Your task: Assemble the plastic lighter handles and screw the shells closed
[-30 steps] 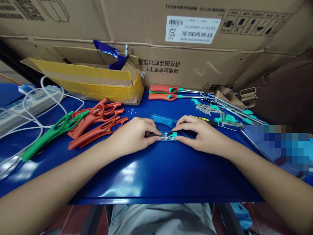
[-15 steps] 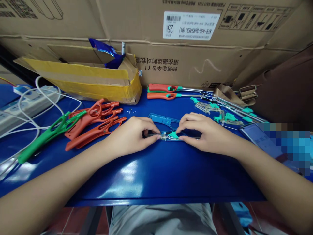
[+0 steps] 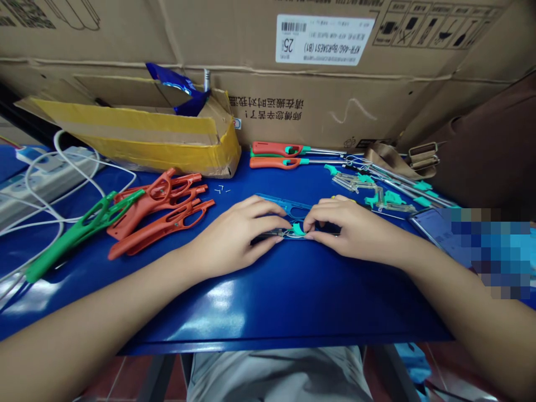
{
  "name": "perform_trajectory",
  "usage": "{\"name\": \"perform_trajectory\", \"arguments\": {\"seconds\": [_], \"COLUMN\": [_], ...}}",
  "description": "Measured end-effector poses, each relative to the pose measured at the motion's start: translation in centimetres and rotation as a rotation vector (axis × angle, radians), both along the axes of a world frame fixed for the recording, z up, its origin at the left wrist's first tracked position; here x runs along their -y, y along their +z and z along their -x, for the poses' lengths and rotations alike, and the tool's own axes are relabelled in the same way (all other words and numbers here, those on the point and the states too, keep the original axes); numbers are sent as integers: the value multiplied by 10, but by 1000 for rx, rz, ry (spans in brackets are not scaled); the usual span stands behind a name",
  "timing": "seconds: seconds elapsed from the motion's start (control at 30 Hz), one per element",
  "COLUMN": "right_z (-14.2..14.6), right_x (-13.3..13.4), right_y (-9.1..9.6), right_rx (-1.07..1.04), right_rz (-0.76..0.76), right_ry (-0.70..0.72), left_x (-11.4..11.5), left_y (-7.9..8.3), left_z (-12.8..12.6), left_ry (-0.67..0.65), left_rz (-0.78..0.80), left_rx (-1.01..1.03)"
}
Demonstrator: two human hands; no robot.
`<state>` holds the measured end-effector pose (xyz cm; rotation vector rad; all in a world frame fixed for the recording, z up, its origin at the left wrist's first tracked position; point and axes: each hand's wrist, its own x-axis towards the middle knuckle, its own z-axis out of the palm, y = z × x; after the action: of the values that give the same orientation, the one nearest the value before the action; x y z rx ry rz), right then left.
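A blue plastic lighter shell (image 3: 288,207) lies at the middle of the blue table (image 3: 272,301). A clear inner mechanism with a teal trigger (image 3: 298,229) sits in it. My left hand (image 3: 238,231) pinches the left end of that mechanism, fingers closed on it. From the right, my right hand (image 3: 347,229) pinches it beside the teal trigger, fingers closed too. Both hands rest on the tabletop.
Orange shell halves (image 3: 163,212) and green ones (image 3: 79,231) lie at left. Two finished orange lighters (image 3: 280,155) lie at the back. Teal-tipped mechanisms (image 3: 377,190) sit at right. An open yellow-taped carton (image 3: 138,134), a power strip (image 3: 42,173) with white cables and big cardboard boxes (image 3: 335,84) surround them.
Both hands have drawn slightly closer together over the mechanism. My left fingers now cover more of the blue shell. The camera tipped a little.
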<state>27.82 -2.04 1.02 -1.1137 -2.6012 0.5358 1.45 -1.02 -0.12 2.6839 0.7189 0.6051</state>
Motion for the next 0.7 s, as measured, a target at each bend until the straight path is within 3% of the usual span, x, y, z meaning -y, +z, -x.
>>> {"name": "perform_trajectory", "arguments": {"seconds": [0.23,0.7], "right_z": [-1,1], "right_x": [-1,1], "right_y": [-2,1], "right_rx": [-10,40], "right_rz": [35,-62], "right_ry": [-34,26], "left_x": [0,3], "left_y": [-12,-7], "left_z": [0,-3], "left_ry": [-48,-53], "left_rz": [-44,-142], "left_rx": [-76,-190]}}
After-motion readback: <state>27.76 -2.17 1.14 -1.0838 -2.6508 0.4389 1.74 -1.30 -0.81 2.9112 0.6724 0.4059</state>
